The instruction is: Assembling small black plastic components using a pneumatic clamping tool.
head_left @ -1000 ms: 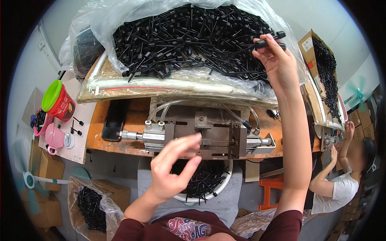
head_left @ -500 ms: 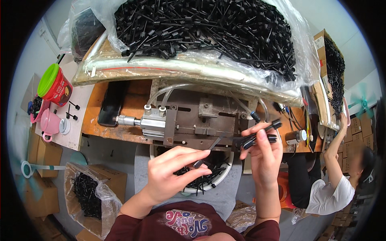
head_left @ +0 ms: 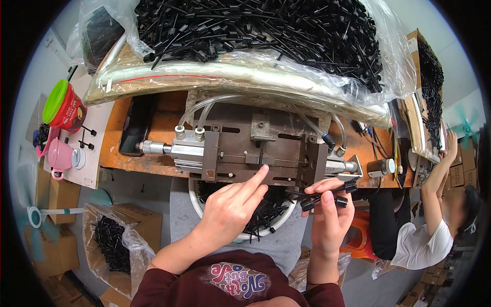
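Observation:
My left hand reaches over the near edge of a brown metal fixture with air cylinders. Its index finger is stretched out, the tip at the near end of a thin black stem in the central block. Nothing shows gripped in that hand; its thumb is hidden. My right hand is closed on several black plastic parts with thin stems and ribbed heads, right of the fixture's near edge. Below the fixture, a white round tub holds more such parts, partly covered by my left hand.
A plastic-lined box heaped with black parts stands behind the fixture. Clear air hoses arch over it. At left are a red bucket and a pink cup; at right, a small jar and another person.
My left hand has moved from holding a black stemmed part in front of the fixture to its central block, where a stem now sits. My right hand has lowered slightly with its bunch.

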Motion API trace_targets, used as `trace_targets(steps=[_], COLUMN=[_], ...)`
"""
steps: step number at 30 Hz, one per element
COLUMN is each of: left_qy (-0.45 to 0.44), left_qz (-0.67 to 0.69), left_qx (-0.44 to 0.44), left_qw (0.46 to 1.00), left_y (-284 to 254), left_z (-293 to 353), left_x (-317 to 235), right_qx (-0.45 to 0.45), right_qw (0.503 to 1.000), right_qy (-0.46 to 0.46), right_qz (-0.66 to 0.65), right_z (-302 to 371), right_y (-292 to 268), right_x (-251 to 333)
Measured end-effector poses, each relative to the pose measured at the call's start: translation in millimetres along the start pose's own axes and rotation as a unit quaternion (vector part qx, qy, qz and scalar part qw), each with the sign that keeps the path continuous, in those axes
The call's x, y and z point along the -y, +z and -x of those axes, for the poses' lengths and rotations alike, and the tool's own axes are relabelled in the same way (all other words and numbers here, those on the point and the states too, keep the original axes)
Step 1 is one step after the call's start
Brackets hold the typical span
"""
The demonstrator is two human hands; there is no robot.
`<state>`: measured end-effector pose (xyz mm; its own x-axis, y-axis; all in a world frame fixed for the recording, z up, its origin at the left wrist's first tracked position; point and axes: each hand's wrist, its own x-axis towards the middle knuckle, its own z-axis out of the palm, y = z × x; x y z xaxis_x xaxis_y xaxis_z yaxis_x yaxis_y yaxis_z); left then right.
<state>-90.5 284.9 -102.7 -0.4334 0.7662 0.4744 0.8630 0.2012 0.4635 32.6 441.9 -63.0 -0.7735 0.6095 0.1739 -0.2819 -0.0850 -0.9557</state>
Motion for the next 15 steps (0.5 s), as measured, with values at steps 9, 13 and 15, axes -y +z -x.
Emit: trace_targets(steps=[9,13,15], left_qy=[0.015,0.013,0.01], left_qz=[-0.08,-0.08,-0.082], left_qx=[-0.032,-0.025,-0.029], left_qw=[0.996,0.996,0.996], left_y=[-0.9,-1.7,-1.5], left_z=[-6.1,-10.6,-9.8], left_x=[1.8,-0.1,0.1], right_qx=[0.001,-0.007,0.001], right_qw=[1.0,0.999,0.994], right_qy=[-0.002,0.033,0.082], right_qz=[-0.017,-0.028,-0.067], right_z=[3.4,3.8,2.3], right_y=[2.7,0.0,-1.8], right_x=[-5.4,-4.9,-3.8])
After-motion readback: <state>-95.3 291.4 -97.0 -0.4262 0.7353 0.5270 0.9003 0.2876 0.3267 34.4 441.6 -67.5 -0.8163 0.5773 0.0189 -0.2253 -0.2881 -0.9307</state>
